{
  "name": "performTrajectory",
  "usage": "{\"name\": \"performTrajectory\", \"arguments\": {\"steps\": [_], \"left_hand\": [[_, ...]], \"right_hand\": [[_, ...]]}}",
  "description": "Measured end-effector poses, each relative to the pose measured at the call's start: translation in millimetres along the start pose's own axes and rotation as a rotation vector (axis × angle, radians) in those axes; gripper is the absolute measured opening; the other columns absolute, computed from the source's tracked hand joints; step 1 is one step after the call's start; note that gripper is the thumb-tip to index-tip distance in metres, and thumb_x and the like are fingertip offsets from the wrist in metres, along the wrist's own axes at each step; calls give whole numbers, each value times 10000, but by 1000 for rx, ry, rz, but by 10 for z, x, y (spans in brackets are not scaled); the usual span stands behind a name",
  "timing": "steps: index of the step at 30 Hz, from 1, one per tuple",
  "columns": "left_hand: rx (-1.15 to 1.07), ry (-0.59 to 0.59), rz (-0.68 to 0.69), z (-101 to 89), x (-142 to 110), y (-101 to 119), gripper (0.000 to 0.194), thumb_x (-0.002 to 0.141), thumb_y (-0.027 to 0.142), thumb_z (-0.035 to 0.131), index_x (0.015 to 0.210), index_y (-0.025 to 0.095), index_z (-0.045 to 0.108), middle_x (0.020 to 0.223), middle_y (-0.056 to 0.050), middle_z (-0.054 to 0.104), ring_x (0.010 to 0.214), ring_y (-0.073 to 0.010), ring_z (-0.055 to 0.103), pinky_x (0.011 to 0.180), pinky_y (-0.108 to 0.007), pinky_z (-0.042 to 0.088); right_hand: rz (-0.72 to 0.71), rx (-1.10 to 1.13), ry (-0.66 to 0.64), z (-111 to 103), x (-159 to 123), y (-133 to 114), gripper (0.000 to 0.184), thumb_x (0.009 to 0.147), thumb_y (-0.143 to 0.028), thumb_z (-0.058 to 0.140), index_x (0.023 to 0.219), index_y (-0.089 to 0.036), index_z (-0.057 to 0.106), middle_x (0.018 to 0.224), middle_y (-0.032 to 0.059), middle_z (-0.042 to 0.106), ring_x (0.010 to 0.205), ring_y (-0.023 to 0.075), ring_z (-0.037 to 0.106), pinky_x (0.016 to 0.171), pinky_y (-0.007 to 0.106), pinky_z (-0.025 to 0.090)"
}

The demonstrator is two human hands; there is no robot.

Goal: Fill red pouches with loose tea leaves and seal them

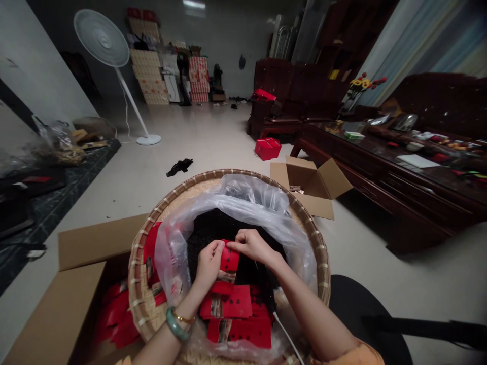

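Note:
My left hand (208,263) and my right hand (251,244) both pinch the top of a small red packet (229,259) held upright between them. They work above a clear plastic bag (243,203) full of dark loose material (215,228), which sits in a round woven basket (321,253). Several flat red packets (232,304) lie in the basket just below my wrists. A green bangle circles my left wrist.
A cardboard box (68,299) with more red packets stands at the left. Another open cardboard box (314,185) and a red box (267,148) lie on the floor ahead. A dark wooden table (399,177) runs along the right; a white standing fan (110,56) stands far left.

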State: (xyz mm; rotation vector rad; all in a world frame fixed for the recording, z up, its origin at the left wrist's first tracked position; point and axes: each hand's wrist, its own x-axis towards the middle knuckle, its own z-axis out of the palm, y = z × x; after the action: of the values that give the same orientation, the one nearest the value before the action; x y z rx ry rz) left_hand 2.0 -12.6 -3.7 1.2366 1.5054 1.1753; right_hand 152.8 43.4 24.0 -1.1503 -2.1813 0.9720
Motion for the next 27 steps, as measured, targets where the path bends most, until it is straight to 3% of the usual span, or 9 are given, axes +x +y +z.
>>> {"name": "performTrajectory", "arguments": {"steps": [5,8,10,13,20,25,27], "left_hand": [[-195,85,-95,48,-5,-56,354,748,496,522,698,149,573,507,69,454,401,-57,395,359,-150,360],[-248,129,-131,58,-13,-80,372,727,518,541,729,148,584,502,68,472,375,-54,396,320,-146,362],[-274,165,-140,58,-21,-85,384,716,523,552,754,144,596,510,59,499,372,-58,416,310,-150,376],[-321,173,-148,54,-35,-71,400,699,524,576,798,138,613,524,48,532,381,-70,460,320,-162,409],[-446,82,-185,38,-71,59,339,674,452,648,795,136,626,576,37,592,458,-76,534,426,-168,467],[-540,53,-229,48,-70,59,330,617,429,703,714,127,614,560,35,602,456,-74,528,443,-169,448],[-557,43,-249,47,-70,59,335,617,428,705,723,124,611,564,29,606,455,-78,532,448,-179,451]], "right_hand": [[105,198,203,150,-30,20,217,717,-362,643,680,-168,552,611,-33,532,548,90,457,511,196,350],[203,337,356,262,-92,17,276,640,-332,692,804,-182,529,649,-37,546,521,92,468,491,200,376],[215,364,411,318,-137,6,252,633,-331,693,752,-182,529,644,-32,542,523,96,474,499,207,384],[199,418,403,367,-182,-3,219,660,-350,673,633,-171,550,628,-12,551,555,107,488,530,218,397],[306,697,380,368,-179,37,274,593,-382,733,611,-151,586,574,-8,575,506,98,480,512,225,395],[317,861,325,299,-175,23,351,519,-352,779,761,-158,614,557,-41,580,490,89,497,523,222,414],[333,841,289,279,-178,17,325,528,-363,769,729,-148,630,551,-33,587,477,86,491,509,222,410]]}}
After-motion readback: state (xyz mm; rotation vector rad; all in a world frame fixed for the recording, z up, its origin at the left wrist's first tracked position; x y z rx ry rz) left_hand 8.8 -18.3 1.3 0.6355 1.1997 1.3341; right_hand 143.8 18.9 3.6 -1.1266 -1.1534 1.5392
